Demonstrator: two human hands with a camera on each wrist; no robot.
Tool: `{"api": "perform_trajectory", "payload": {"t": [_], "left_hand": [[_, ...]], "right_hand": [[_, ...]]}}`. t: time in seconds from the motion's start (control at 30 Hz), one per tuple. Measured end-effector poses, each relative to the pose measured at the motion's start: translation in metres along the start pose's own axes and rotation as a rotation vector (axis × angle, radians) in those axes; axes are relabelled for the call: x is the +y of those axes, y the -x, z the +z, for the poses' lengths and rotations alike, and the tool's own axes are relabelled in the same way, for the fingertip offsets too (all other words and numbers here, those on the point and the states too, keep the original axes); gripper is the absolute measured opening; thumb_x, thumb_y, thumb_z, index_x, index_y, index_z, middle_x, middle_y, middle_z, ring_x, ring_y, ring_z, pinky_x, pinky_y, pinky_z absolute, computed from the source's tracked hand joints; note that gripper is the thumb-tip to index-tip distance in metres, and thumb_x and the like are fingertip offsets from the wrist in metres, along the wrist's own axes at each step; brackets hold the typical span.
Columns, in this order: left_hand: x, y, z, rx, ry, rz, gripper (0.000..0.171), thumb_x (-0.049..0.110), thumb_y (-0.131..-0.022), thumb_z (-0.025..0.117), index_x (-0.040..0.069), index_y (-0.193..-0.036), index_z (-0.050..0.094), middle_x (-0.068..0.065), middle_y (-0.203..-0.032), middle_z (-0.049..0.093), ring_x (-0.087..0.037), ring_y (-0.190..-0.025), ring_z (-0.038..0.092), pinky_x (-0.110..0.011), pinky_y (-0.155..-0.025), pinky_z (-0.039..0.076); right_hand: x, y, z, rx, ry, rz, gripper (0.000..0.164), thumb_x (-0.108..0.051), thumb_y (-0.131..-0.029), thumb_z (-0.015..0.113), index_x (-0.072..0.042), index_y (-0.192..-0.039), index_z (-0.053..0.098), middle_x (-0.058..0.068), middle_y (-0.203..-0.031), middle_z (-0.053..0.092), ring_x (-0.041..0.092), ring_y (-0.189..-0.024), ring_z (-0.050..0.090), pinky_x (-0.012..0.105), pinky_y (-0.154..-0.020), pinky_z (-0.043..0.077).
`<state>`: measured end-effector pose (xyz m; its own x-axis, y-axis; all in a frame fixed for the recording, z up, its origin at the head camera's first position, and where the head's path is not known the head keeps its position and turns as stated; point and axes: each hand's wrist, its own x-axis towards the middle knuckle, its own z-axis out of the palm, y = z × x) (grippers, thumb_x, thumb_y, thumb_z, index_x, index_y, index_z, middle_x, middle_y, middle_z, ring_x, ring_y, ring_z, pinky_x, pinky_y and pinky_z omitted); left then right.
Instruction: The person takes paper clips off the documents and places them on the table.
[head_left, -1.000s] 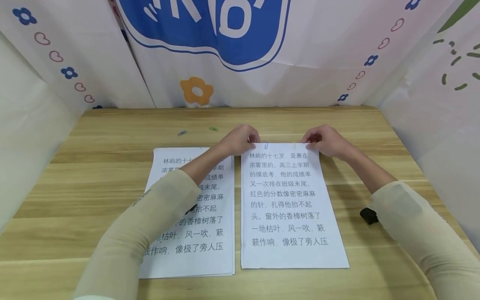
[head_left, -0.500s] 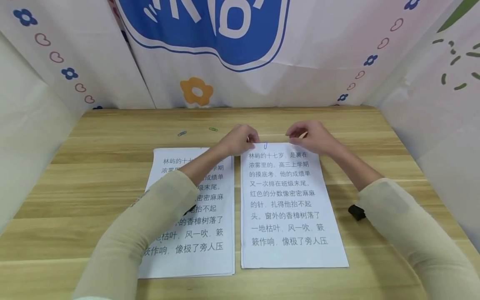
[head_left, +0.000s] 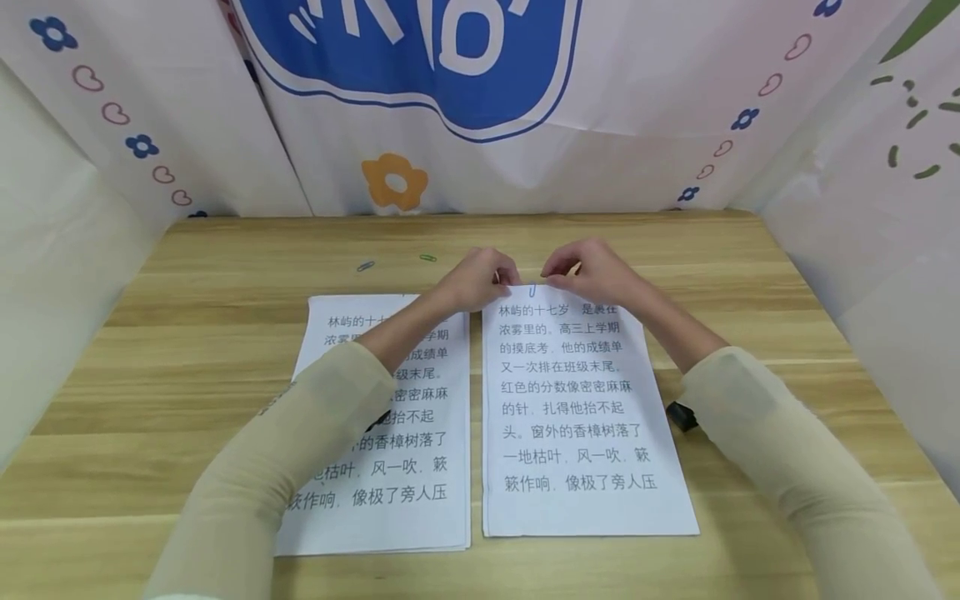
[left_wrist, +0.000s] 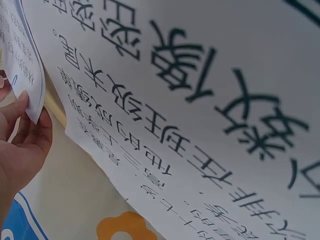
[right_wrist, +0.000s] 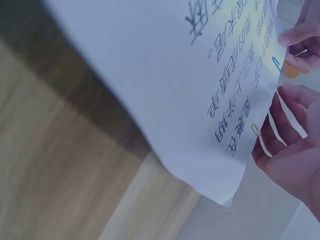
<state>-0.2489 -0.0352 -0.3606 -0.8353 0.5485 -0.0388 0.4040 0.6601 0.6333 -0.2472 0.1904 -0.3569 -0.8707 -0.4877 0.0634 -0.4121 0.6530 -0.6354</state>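
Two stacks of printed white paper lie side by side. My left hand [head_left: 480,279] pinches the top left corner of the right stack [head_left: 577,417], thumb in front and fingers behind, as the left wrist view shows. My right hand [head_left: 588,271] is at the same top edge, thumb and index fingertips right beside a blue paper clip [head_left: 532,290]. I cannot tell whether these fingertips grip the paper. A yellow paper clip [right_wrist: 255,129] sits on the edge beside my right fingers; my hand hides it in the head view. The left stack [head_left: 397,517] lies partly under my left forearm.
A blue paper clip [head_left: 365,266] and a green paper clip [head_left: 427,257] lie loose on the wooden table [head_left: 247,250] behind the left stack. A printed curtain [head_left: 600,167] hangs along the table's back edge.
My right hand has left the top right corner of the right stack and moved left along its top edge, past the yellow clip to the blue one. My left hand has stayed put.
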Motion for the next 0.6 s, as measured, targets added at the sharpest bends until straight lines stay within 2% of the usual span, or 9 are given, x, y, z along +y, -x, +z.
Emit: {"api": "perform_trajectory", "payload": {"t": [0.3,0.6], "left_hand": [[-0.004,0.002,0.0,0.011,0.025,0.019,0.016,-0.008,-0.097,0.064,-0.001,-0.105,0.075,-0.013,-0.1,0.071,-0.025,-0.094,0.063,-0.03,-0.084,0.053],[-0.004,0.003,0.0,0.017,0.02,0.025,0.014,-0.007,-0.097,0.064,0.0,-0.103,0.076,-0.012,-0.098,0.071,-0.023,-0.093,0.063,-0.029,-0.085,0.053]], "right_hand": [[-0.011,-0.008,0.006,-0.064,-0.023,-0.007,0.013,-0.001,-0.098,0.066,0.001,-0.104,0.077,0.013,-0.097,0.075,0.024,-0.085,0.064,0.031,-0.073,0.051],[-0.009,-0.012,0.009,-0.088,-0.037,-0.008,0.01,-0.001,-0.097,0.067,0.0,-0.1,0.077,0.012,-0.094,0.074,0.024,-0.086,0.064,0.031,-0.074,0.052]]}}
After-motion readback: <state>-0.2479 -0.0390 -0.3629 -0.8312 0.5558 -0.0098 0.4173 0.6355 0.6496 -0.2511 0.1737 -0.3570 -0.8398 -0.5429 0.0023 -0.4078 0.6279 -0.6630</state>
